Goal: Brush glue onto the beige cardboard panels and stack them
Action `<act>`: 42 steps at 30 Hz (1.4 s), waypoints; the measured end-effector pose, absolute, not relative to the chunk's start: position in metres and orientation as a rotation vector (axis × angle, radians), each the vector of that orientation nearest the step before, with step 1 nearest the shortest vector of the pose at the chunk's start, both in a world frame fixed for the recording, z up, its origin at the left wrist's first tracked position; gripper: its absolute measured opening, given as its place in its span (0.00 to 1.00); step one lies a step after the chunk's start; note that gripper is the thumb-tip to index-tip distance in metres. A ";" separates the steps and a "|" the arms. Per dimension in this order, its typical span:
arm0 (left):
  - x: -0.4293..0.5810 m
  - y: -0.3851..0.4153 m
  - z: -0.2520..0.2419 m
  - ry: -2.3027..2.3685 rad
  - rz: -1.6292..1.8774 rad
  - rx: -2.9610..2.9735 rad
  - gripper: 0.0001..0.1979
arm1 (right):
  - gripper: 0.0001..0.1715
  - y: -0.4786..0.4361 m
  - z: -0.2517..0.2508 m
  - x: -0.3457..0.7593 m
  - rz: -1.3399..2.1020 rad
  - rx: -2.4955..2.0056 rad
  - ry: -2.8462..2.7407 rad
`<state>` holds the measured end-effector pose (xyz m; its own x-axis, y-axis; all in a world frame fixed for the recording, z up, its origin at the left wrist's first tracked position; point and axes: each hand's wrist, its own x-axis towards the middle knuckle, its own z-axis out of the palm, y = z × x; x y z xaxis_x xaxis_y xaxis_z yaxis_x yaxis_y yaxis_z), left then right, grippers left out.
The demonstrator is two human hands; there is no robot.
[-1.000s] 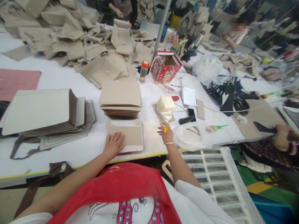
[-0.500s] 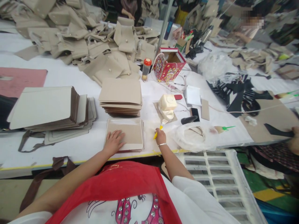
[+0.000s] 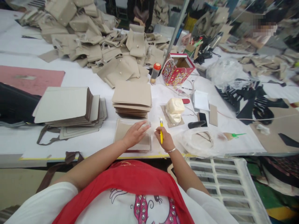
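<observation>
My right hand grips a yellow-handled brush, its pale tip pointing away from me. Over the right part of a low stack of beige panels is my left hand, fingers stretched and apart, holding nothing. Whether it touches the top panel I cannot tell. Behind that stack stands a taller pile of beige panels. Just beyond the brush, a cream-coated glue container sits on a small board.
Larger stiff boards are piled at left. Beige bag pieces heap up at the back. A red patterned box, a phone and a plastic bag lie to the right. A person works across the table.
My left hand has slid right across the panels from their middle. The brush has come away from the glue container and now points more upright in my right hand. The view has shifted left.
</observation>
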<state>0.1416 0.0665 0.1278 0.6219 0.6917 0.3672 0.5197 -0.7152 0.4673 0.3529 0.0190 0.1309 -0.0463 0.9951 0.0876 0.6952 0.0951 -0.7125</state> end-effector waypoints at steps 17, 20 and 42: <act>0.089 0.071 0.123 0.840 0.647 2.290 0.10 | 0.10 0.034 0.125 0.296 1.138 -1.466 -1.624; 0.086 0.077 0.120 0.952 0.676 2.078 0.10 | 0.14 0.034 0.124 0.293 1.216 -1.453 -1.573; 0.038 0.101 0.130 1.210 0.425 1.853 0.08 | 0.18 0.041 0.073 0.275 0.743 -1.860 -1.769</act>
